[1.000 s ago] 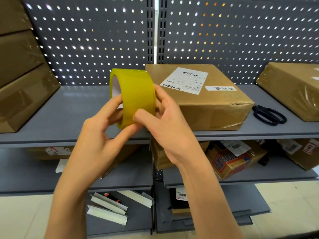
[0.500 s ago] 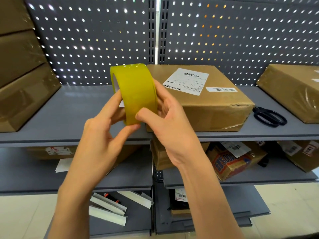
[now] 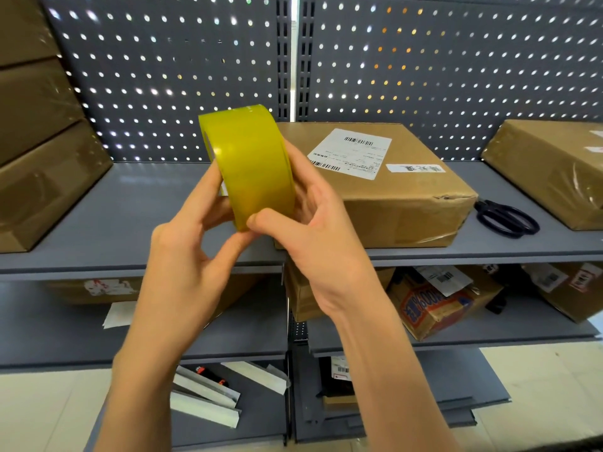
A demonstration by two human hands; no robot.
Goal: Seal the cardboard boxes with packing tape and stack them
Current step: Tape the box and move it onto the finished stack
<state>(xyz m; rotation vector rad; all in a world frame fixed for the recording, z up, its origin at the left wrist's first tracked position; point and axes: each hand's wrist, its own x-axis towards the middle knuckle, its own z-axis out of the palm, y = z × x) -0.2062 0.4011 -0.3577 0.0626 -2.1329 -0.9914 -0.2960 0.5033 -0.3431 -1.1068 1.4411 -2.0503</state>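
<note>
A yellow roll of packing tape (image 3: 251,168) is held upright in front of me, above the top shelf's front edge. My left hand (image 3: 182,256) grips it from the left, thumb at its lower edge. My right hand (image 3: 313,236) holds it from the right, thumb tip pressed on the roll's lower face. Behind the roll a cardboard box (image 3: 385,190) with a white shipping label lies on the grey top shelf (image 3: 140,210). Another box (image 3: 554,168) lies at the far right, and a stack of boxes (image 3: 36,148) stands at the left.
Black scissors (image 3: 505,218) lie on the shelf between the middle and right boxes. A perforated grey back panel (image 3: 424,70) closes the rear. The lower shelf holds more boxes (image 3: 437,308); the bottom shelf holds white folded strips (image 3: 205,396).
The roll has been turned slightly in my hands and sits a little higher. My right thumb has slid along its lower face.
</note>
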